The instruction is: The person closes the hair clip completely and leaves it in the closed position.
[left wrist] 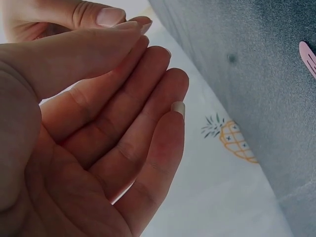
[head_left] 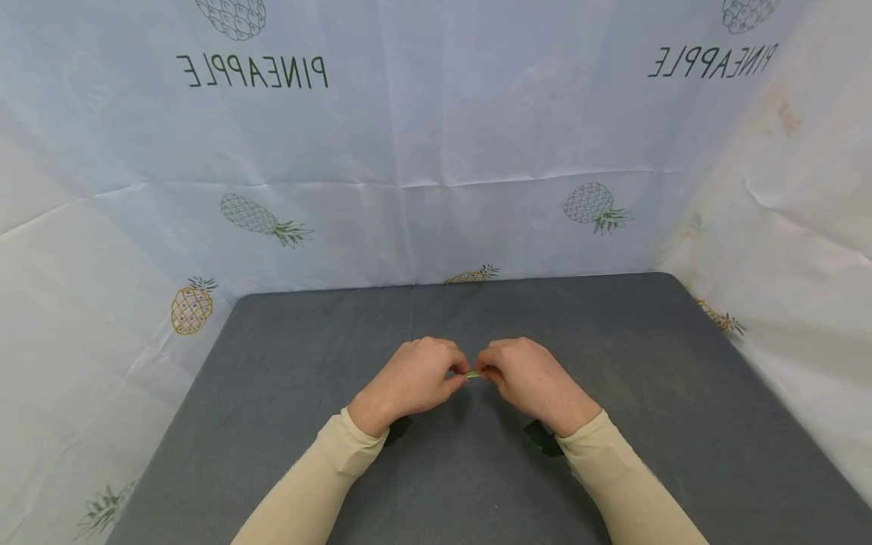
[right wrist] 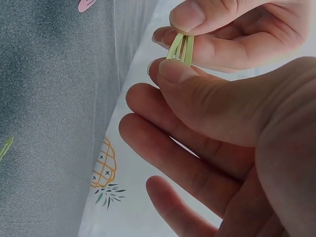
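Observation:
A small light-green snap hair clip [right wrist: 180, 48] is held between both hands in front of the body, above the grey table. My left hand [head_left: 422, 376] pinches one end of it between thumb and fingertips. At the other end, my right hand [head_left: 530, 381] grips it between thumb and index finger, its remaining fingers loosely bent below. Between the hands, only a short stretch of the clip shows in the head view. The left wrist view shows the left palm [left wrist: 74, 177], while the clip itself is hidden behind the thumb there.
A pink hair clip [left wrist: 309, 58] lies on the grey table [head_left: 306, 356], also partly visible in the right wrist view. Part of another green clip [right wrist: 6, 148] shows at that view's left edge. White cloth [head_left: 422, 136] printed with pineapples hangs around the table.

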Tool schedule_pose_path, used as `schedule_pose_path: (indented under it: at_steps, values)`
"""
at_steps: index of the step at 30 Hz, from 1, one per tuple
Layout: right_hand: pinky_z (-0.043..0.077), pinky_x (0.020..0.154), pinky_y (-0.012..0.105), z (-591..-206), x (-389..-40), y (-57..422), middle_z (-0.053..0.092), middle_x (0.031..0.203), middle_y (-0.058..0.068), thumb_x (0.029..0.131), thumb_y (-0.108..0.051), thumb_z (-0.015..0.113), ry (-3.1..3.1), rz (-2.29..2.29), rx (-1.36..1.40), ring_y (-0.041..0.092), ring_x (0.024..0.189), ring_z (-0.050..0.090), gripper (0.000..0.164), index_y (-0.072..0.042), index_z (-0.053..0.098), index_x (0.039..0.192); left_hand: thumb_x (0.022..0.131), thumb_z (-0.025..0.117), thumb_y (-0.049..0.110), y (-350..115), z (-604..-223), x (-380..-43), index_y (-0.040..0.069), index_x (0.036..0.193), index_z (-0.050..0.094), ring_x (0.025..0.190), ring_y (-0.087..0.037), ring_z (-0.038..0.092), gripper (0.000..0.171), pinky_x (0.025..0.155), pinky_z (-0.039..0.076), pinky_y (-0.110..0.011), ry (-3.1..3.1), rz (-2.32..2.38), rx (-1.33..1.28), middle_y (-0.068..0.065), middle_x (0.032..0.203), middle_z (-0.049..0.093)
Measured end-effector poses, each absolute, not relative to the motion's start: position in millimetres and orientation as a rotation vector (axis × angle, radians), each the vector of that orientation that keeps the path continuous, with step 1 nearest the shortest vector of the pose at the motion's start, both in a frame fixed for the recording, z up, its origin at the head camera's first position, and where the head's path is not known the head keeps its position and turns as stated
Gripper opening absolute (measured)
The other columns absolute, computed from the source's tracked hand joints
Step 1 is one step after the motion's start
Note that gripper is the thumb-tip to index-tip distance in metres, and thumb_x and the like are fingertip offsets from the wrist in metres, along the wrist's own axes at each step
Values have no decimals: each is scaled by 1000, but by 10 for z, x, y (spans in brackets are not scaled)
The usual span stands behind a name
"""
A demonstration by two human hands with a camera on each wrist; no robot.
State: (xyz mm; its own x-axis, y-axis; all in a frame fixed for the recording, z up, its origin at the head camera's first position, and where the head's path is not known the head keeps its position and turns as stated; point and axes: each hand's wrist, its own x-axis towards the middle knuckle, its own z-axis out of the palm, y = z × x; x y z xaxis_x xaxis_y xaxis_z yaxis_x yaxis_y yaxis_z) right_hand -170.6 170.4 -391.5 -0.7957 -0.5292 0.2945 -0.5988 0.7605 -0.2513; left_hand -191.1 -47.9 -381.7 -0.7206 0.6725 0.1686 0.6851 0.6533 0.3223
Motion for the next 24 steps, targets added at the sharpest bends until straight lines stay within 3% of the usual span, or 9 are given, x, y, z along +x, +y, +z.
schedule_pose_path:
  at_steps: [24]
  values:
    - [55, 67, 23, -3937, -1742, 1722, 73, 80, -7, 89, 4, 84, -2669, 475, 965, 5, 69, 65, 22, -18, 83, 91, 94, 86, 19, -456, -3830, -1912, 21, 99, 85, 71, -6, 64, 5, 64, 53, -25, -2825, -504, -1143, 7, 91, 76]
